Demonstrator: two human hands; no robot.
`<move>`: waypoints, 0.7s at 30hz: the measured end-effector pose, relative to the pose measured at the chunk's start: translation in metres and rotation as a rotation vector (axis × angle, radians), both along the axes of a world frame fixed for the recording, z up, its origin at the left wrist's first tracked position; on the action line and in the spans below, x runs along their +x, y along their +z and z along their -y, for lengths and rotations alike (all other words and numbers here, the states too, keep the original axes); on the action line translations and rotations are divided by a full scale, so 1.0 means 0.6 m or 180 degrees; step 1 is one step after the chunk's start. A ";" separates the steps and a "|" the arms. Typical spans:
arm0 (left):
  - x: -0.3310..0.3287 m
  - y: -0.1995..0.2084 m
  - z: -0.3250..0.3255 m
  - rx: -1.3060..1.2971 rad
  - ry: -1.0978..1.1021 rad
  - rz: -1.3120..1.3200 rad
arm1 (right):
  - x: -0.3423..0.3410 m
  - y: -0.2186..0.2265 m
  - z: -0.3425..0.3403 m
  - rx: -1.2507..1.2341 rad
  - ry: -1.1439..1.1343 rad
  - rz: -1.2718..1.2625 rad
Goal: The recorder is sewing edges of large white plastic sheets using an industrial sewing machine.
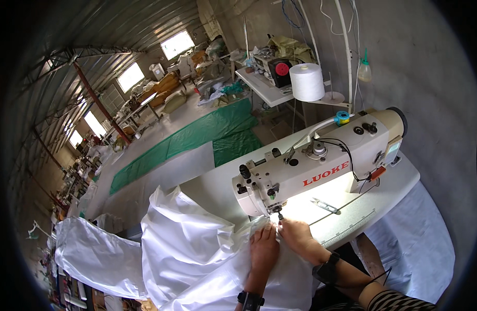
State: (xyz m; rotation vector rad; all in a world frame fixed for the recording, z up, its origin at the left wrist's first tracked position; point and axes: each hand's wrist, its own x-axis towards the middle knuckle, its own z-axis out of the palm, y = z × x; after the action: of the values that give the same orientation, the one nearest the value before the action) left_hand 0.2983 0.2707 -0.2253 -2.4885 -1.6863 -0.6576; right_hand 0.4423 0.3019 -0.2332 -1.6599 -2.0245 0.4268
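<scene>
A large piece of white fabric (197, 238) lies in folds over the left of the sewing machine table and down its front. My left hand (264, 246) rests on the fabric just left of the needle area, fingers stretched out and pressing it down. Close by, my right hand (300, 238) has its fingers drawn together at the fabric edge beside the presser foot (277, 209); its fingertips are partly hidden. The white sewing machine (311, 166) stands behind both hands, its lamp lighting the bed. Thread snips (325, 206) lie on the bed, right of my right hand.
A white thread cone (307, 83) stands on a stand behind the machine. Green sheeting (181, 145) covers part of the floor beyond. A small side table (264, 88) holds clutter. More pale fabric (419, 243) hangs at the right. An oil bottle (364, 70) hangs by the wall.
</scene>
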 end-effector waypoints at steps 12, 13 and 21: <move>0.000 0.000 -0.002 0.0209 -0.0129 0.0093 | 0.010 0.016 0.001 -0.0309 0.0041 -0.0733; 0.001 0.000 -0.003 0.0239 -0.0167 0.0181 | 0.012 0.017 0.003 -0.0318 0.0108 -0.0785; 0.005 -0.009 -0.003 0.0039 0.0021 0.0365 | -0.004 -0.001 0.012 0.0434 0.0272 0.0387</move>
State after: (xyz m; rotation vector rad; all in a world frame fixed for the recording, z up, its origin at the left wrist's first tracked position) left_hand 0.3015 0.2727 -0.2310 -2.4802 -1.7207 -0.8224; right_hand 0.4399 0.2945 -0.2339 -1.5552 -2.1671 0.2158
